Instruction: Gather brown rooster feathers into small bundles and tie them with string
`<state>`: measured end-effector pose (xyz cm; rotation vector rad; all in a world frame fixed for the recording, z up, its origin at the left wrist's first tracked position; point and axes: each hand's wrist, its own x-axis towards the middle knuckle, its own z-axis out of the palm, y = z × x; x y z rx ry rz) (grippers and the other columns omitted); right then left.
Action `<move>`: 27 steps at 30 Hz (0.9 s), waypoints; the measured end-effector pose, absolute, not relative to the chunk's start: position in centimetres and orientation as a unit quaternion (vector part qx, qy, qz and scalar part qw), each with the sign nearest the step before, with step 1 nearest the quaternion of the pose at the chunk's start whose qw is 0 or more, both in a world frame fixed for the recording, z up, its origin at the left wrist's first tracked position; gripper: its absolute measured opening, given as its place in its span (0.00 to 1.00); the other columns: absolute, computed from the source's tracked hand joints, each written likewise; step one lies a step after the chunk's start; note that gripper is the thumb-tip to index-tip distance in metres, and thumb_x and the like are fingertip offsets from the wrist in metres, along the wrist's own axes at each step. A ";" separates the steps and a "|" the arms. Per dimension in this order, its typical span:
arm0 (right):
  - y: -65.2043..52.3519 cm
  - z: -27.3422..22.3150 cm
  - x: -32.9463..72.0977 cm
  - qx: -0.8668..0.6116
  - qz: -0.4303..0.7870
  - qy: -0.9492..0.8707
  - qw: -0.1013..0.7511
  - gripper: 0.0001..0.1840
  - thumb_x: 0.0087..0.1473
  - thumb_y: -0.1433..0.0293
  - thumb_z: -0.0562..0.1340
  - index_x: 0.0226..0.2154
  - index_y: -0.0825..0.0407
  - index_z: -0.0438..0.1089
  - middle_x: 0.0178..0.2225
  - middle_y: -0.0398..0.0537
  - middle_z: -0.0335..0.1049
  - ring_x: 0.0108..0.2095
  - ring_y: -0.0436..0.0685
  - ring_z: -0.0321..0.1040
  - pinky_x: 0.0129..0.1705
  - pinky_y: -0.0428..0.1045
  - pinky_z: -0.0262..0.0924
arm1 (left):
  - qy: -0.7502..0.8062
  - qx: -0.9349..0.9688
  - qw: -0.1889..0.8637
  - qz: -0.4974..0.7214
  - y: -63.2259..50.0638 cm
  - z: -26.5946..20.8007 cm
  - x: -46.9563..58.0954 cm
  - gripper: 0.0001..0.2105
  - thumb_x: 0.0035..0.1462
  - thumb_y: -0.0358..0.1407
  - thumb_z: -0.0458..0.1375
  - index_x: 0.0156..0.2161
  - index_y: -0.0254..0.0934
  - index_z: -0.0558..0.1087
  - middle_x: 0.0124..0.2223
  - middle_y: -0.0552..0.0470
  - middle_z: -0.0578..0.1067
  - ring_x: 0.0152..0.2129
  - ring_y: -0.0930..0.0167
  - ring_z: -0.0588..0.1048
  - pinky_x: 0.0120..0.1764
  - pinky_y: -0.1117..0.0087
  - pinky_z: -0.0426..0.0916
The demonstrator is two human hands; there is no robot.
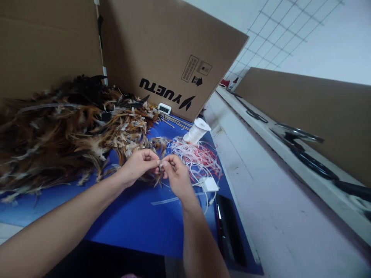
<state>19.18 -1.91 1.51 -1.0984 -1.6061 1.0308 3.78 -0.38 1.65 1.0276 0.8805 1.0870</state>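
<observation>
My left hand (141, 165) and my right hand (176, 172) meet above the blue table, fingertips pinched together. Between them is a small, pale-based brown feather (156, 179), its wisps showing just below the fingers; the exact grip is partly hidden. To the left spreads a large heap of brown, black and cream feathers (95, 127). Right behind my right hand lies a tangle of white and red strips (197, 156). A white spool (197, 130) stands at the back of that tangle.
A white adapter with a cable (209, 184) and a dark glossy slab (230, 227) lie at the right. A small white digital display (164, 108) and thin sticks (176, 121) are at the back. Cardboard (174, 46) walls the far side. A clear strip (165, 201) lies in front.
</observation>
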 end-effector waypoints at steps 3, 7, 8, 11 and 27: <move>-2.1 1.6 19.1 -0.450 0.387 -0.671 0.445 0.05 0.59 0.65 0.56 0.34 0.49 0.64 0.27 0.40 0.67 0.24 0.49 0.63 0.29 0.46 0.59 | 0.386 0.429 0.668 0.470 -0.4 1.8 3.7 0.09 0.44 0.34 0.67 0.27 0.33 0.71 0.21 0.55 0.75 0.19 0.77 0.73 0.28 0.76 0.68; -2.2 1.7 19.2 -0.453 0.345 -0.699 0.432 0.05 0.60 0.67 0.56 0.34 0.48 0.65 0.29 0.41 0.69 0.28 0.51 0.66 0.33 0.47 0.60 | 0.374 0.404 0.698 0.458 -0.3 1.8 3.6 0.09 0.44 0.33 0.67 0.27 0.31 0.72 0.21 0.54 0.75 0.18 0.77 0.73 0.27 0.76 0.69; -2.2 1.7 19.2 -0.455 0.334 -0.706 0.427 0.05 0.60 0.67 0.56 0.34 0.48 0.66 0.30 0.42 0.69 0.29 0.51 0.66 0.33 0.47 0.60 | 0.370 0.397 0.704 0.457 -0.3 1.9 3.5 0.09 0.43 0.33 0.67 0.27 0.31 0.72 0.21 0.54 0.75 0.18 0.77 0.73 0.27 0.76 0.70; -2.3 1.9 19.3 -0.457 0.301 -0.726 0.417 0.05 0.60 0.67 0.56 0.34 0.48 0.67 0.32 0.44 0.69 0.33 0.53 0.67 0.35 0.48 0.59 | 0.366 0.377 0.719 0.455 -0.2 1.9 3.5 0.10 0.41 0.32 0.68 0.27 0.31 0.72 0.21 0.53 0.76 0.19 0.77 0.74 0.28 0.76 0.71; -2.1 2.3 19.1 -0.428 0.433 -0.643 0.466 0.03 0.53 0.71 0.60 0.33 0.49 0.67 0.28 0.41 0.70 0.27 0.50 0.68 0.33 0.47 0.64 | 0.398 0.393 0.679 0.475 -0.3 2.2 3.4 0.09 0.38 0.30 0.68 0.25 0.33 0.71 0.19 0.55 0.74 0.17 0.76 0.73 0.25 0.75 0.69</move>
